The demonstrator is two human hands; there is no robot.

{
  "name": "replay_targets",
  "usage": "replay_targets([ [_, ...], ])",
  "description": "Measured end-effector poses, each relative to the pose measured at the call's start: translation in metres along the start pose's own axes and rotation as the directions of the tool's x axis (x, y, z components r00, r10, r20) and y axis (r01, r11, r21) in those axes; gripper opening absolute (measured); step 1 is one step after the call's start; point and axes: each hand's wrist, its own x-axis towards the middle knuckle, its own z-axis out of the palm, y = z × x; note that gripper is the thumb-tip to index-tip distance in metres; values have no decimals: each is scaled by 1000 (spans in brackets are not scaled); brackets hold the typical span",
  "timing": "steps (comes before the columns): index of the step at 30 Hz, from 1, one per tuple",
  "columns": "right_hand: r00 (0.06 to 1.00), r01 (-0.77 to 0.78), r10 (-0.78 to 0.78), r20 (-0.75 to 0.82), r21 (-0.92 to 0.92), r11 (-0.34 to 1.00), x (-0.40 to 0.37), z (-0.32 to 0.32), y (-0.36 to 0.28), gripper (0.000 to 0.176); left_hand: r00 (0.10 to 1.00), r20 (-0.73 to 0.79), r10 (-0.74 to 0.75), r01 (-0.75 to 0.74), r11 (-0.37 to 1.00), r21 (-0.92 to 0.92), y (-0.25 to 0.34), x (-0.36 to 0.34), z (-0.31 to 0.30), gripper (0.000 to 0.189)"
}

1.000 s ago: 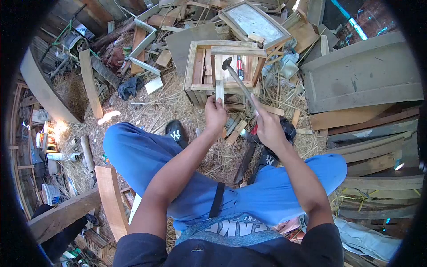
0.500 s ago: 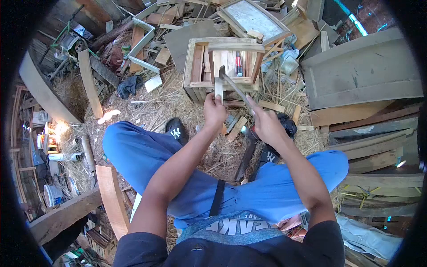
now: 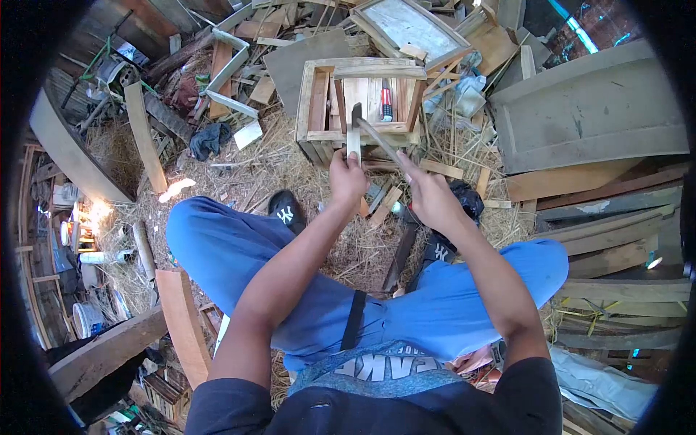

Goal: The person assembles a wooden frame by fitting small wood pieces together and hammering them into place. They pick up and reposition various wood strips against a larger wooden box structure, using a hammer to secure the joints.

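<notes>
My left hand pinches the near end of a short pale wooden strip, which points away from me at the front of a wooden box frame. A hammer is gripped by its handle in my right hand. Its dark head overlaps the far end of the strip in this view. Inside the frame, on pale boards, lies a red and black tool. Both hands are in front of the box, above my spread legs.
Behind the box lies a framed panel among wood scraps. A large grey board leans at right, above stacked planks. Straw and shavings cover the ground. A curved plank stands by my left leg, near a thick beam.
The hammer head has shifted slightly left and down, closer over the strip's far end. My left hand still pinches the strip in nearly the same place.
</notes>
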Motion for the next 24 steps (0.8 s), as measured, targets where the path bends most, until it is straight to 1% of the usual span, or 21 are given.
replay_targets([
  [1, 997, -1, 6, 75, -68, 998, 4, -1, 1, 57, 1000, 2, -2, 2, 1000, -24, 2, 2, 0, 29],
  [2, 998, 3, 1, 67, -65, 998, 4, -1, 1, 57, 1000, 5, 6, -5, 1000, -20, 4, 5, 0, 29],
  [4, 991, 77, -74, -109, 25, 997, -2, 1, -4, 57, 999, 13, -32, 32, 999, -39, 2, 4, -1, 29],
  [5, 994, 38, -28, -106, 94, 995, -5, 1, -7, 56, 999, 12, -42, 42, 998, -37, 0, 3, -3, 29],
  [6, 994, 35, -26, -103, 91, 995, -5, -1, -9, 56, 999, 7, -36, 36, 999, -4, -2, 4, -3, 29],
  [8, 988, -56, 67, 139, -84, 995, 2, -6, -11, 56, 1000, 4, -16, 16, 999, 28, -2, 7, -1, 28],
  [9, 994, -24, 34, 108, -87, 996, 3, -8, -12, 57, 1000, 9, -5, 5, 1000, 20, -1, 8, -1, 28],
  [10, 994, -25, 34, 105, -82, 996, 2, -5, -12, 57, 1000, 10, -1, 1, 1000, 12, -2, 8, -3, 28],
  [12, 995, 6, 5, -98, 113, 994, -5, 4, -9, 54, 1000, 13, -6, 6, 1000, 5, -3, 7, -4, 28],
  [13, 992, 92, -87, -87, 52, 994, -3, 9, 2, 53, 1000, 16, -1, 1, 1000, -12, -2, 6, -2, 28],
  [14, 992, 96, -92, -84, 47, 994, -1, 5, 8, 53, 1000, 14, 1, -1, 1000, -19, -2, 5, -1, 28],
  [16, 997, 77, -76, 23, -54, 996, 3, -4, 5, 54, 1000, 22, -10, 11, 1000, -18, 0, 5, -2, 28],
  [17, 997, 59, -58, -54, 11, 998, -1, -1, 0, 55, 1000, 21, -11, 11, 1000, -13, 0, 8, -3, 28],
  [18, 997, 51, -50, -51, 16, 999, -3, 2, 1, 55, 1000, 28, -9, 9, 1000, -17, 0, 8, -3, 28],
  [20, 999, 19, -18, 31, -37, 999, -3, 3, 3, 54, 999, 34, -11, 12, 1000, -29, -3, 4, -2, 27],
  [21, 995, -48, 50, 85, -23, 999, -1, -3, -4, 55, 999, 22, -25, 25, 999, -33, -3, 3, -1, 27],
  [22, 996, -43, 45, 77, -23, 999, 0, -4, -5, 55, 999, 13, -35, 35, 999, -32, 0, 4, 0, 27],
  [24, 996, 45, -38, -75, 94, 995, -3, -1, -5, 55, 1000, 12, -28, 28, 999, -16, 2, 8, 0, 26],
])
